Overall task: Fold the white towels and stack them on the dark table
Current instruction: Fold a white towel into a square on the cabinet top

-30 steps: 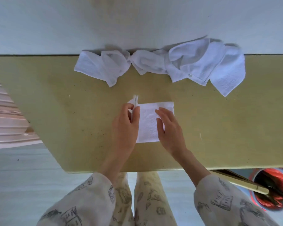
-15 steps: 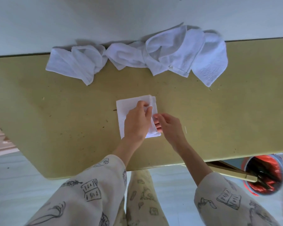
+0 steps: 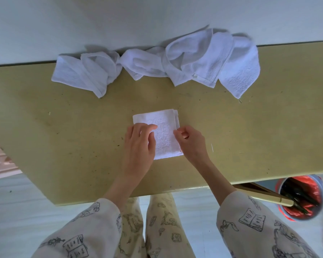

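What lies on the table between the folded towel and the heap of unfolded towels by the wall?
Nothing: in the head view, only bare table with small dark specks separates the folded towel from the heap.

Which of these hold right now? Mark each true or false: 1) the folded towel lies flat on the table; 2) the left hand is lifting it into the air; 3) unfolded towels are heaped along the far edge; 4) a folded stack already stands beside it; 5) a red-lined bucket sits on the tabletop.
1) True: the folded towel lies flat on the table.
2) False: the left hand rests on its left part; nothing is raised.
3) True: the unfolded towels lie crumpled along the far edge.
4) False: only this one folded towel shows, with the right hand at its right edge.
5) False: the bucket is on the floor, below the table's near right side.
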{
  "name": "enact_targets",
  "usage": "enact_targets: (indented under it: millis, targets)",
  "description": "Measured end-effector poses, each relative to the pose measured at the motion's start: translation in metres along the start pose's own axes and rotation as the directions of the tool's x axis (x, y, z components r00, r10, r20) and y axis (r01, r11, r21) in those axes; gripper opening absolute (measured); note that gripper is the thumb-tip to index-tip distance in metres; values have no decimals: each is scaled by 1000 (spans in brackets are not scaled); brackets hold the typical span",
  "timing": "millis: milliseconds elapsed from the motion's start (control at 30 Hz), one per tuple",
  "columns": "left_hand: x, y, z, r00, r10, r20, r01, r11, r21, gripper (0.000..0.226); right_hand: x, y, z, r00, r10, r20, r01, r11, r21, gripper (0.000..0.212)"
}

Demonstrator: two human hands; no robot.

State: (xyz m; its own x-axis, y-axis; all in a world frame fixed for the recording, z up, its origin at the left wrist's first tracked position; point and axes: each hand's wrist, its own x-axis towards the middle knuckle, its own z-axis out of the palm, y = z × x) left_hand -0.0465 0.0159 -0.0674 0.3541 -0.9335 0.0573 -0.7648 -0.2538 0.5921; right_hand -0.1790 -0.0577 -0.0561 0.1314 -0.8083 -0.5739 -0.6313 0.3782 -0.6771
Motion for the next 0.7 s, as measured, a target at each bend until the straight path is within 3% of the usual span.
enact_targets:
  millis: [200, 567, 700]
  targets:
    - [-5, -18, 4, 989, 128, 75, -139, 977, 163, 25, 1, 0, -2, 1000, 9, -29, -9, 1000, -8, 9]
    - [-7, -28, 7, 949, 113, 295, -194, 946, 261, 39, 2, -1, -2, 998, 12, -54, -14, 999, -47, 8]
    - [-7, -33, 7, 932, 111, 345, -222, 927, 301, 45, 1, -6, -6, 998, 44, -38, -45, 998, -46, 17]
